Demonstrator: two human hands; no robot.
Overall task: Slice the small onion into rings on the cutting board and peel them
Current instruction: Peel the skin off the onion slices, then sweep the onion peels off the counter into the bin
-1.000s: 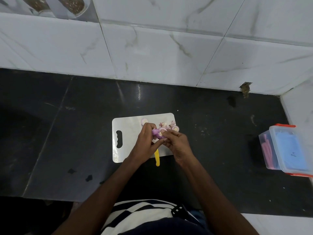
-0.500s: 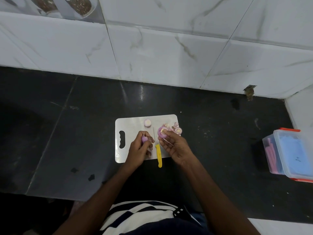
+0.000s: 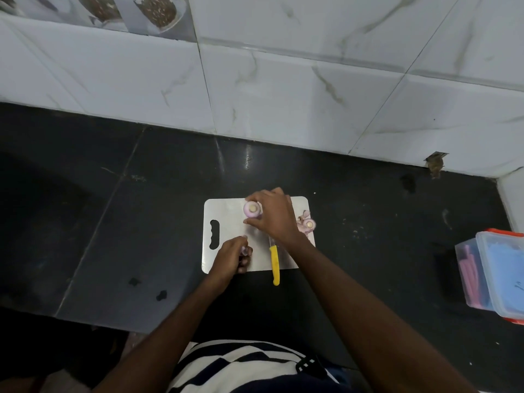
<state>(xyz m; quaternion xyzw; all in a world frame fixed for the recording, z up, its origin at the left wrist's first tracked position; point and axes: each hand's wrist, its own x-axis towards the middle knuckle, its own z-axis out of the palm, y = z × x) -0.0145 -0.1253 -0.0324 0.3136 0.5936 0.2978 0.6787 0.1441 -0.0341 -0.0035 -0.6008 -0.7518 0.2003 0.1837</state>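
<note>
Onion pieces in both hands over the cutting board (image 3: 226,217).
The right hand (image 3: 273,215) pinches an onion slice (image 3: 251,209) at the board's far edge; the left hand (image 3: 232,255) grips a small piece (image 3: 243,250) near its front edge.

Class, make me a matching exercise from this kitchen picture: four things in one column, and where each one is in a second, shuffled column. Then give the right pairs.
Things:
1. knife
2. onion slice
3. plastic container
4. onion piece

Places:
A. gripped in the left hand
B. far right on the dark counter
C. under the right hand's fingertips
D. lying over the cutting board's near edge

Pairs: 1-D, 2-C, 3-B, 4-A
</note>
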